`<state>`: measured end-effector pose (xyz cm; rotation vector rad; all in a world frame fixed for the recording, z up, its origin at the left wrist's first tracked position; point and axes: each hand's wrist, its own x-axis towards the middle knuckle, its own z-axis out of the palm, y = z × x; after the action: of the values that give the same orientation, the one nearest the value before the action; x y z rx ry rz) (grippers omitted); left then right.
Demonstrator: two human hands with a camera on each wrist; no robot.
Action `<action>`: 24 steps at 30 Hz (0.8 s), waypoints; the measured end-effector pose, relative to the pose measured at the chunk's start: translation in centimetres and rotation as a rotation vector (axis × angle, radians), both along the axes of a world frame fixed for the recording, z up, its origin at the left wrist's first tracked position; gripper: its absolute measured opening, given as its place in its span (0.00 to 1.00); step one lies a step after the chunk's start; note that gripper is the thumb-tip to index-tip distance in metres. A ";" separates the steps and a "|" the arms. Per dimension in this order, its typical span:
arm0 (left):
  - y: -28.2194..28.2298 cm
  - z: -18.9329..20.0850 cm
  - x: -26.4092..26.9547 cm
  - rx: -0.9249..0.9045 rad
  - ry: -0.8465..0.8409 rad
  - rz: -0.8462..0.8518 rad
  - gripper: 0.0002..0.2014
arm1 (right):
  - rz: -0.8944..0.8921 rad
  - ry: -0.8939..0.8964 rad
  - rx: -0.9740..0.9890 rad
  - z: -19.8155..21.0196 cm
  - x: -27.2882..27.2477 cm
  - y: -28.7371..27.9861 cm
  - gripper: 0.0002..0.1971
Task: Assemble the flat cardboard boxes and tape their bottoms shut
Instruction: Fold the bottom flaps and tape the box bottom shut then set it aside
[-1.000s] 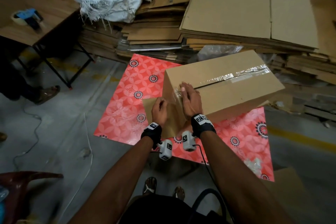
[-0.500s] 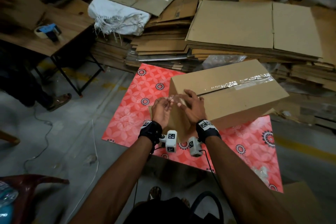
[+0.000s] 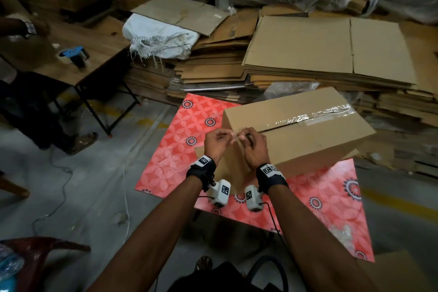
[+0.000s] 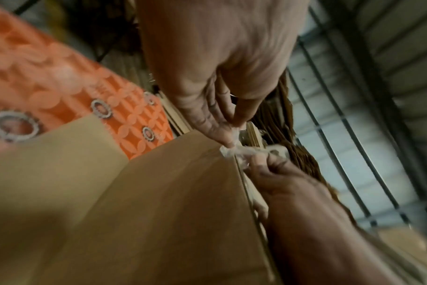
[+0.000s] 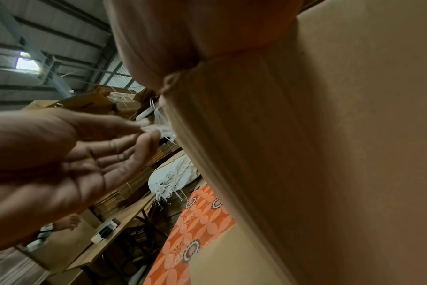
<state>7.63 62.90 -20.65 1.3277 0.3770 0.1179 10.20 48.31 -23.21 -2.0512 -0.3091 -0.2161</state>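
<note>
- Step in hand: taping the bottom seam of the assembled cardboard box (image 3: 296, 130). It sits flaps-shut on the red patterned mat (image 3: 180, 147) on the floor, in front of the stacks of flat cardboard boxes (image 3: 327, 54).
- Clear tape (image 3: 310, 117) runs along most of the centre seam on the box's upper face; the stretch of seam nearest you looks bare.
- Your left hand (image 3: 216, 142) pinches a crumpled bit of clear tape end (image 4: 234, 148) at the near top edge of the box, thumb and forefinger clamped on it, other fingers loosely extended.
- Your right hand (image 3: 254, 147) meets it at the same spot, fingers (image 4: 268, 162) curled and pinching the other side of that tape wad; heel of the hand rests against the box's near face.
- The tape between your hands looks bunched and stuck to itself, so my read is you're untangling or tearing it off.
- Next move, as a judgement: separate or tear the wad cleanly, then flatten the free end over the edge and down the near face.
- Watch for: pulling too hard may lift the strip already laid.
- A tape dispenser (image 3: 74, 54) sits on the wooden bench (image 3: 99, 54) to your left, well apart from the box, if you need fresh tape.
</note>
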 end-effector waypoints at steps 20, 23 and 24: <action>-0.1 -0.8 1.3 0.616 -0.054 -0.123 0.07 | -0.085 0.149 0.039 -1.2 1.0 -0.2 0.12; 0.4 -0.1 0.9 0.570 -0.079 -0.197 0.09 | -0.061 0.121 0.107 0.5 0.5 0.0 0.21; 0.6 0.0 0.8 0.528 -0.074 -0.224 0.10 | -0.043 0.098 0.091 0.8 0.5 0.0 0.22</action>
<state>8.47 63.50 -20.68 1.8719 0.1322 0.0803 10.68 48.33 -22.44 -1.9721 -0.1913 -0.1521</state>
